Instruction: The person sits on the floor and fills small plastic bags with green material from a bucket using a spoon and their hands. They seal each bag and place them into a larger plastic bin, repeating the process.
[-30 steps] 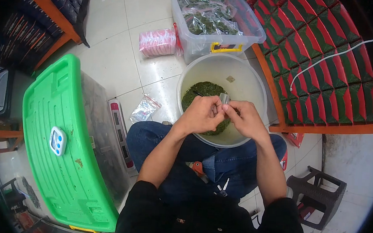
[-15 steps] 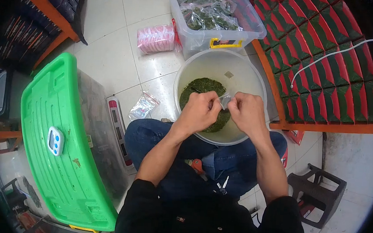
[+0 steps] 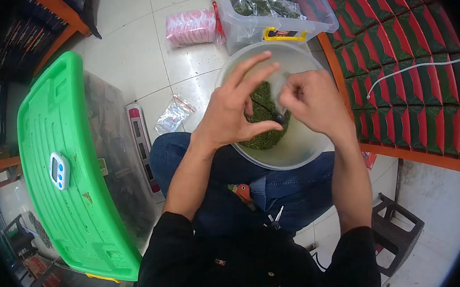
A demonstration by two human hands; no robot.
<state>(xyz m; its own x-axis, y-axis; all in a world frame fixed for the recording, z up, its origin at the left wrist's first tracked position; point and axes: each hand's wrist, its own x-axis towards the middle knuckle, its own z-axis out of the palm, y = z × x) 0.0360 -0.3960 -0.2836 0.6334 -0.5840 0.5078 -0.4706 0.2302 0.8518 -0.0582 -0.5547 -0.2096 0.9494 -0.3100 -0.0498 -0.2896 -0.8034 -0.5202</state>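
Observation:
A round translucent tub [image 3: 310,146] stands at my lap with chopped green leaves [image 3: 265,138] in it. Over its left side my left hand [image 3: 233,103] is spread, fingers and thumb wide apart. My right hand [image 3: 310,98] is closed on a small clear bag [image 3: 280,93] above the tub's middle. A dark spoon [image 3: 280,118] shows between the hands, its bowl near my left thumb tip; whether a finger touches its handle is unclear.
Behind the tub sits a clear bin [image 3: 281,23] of filled bags. Pink-white packs [image 3: 191,29] and empty bags [image 3: 175,114] lie on the floor. Left is a green-lidded box [image 3: 76,207] with a timer [image 3: 59,171]; right, racked red-green packets [image 3: 410,81] and a dark stool [image 3: 397,235].
My left hand has let go of the small bag, moved left and opened wide. My right hand has risen slightly, keeping the bag. The view has shifted a little.

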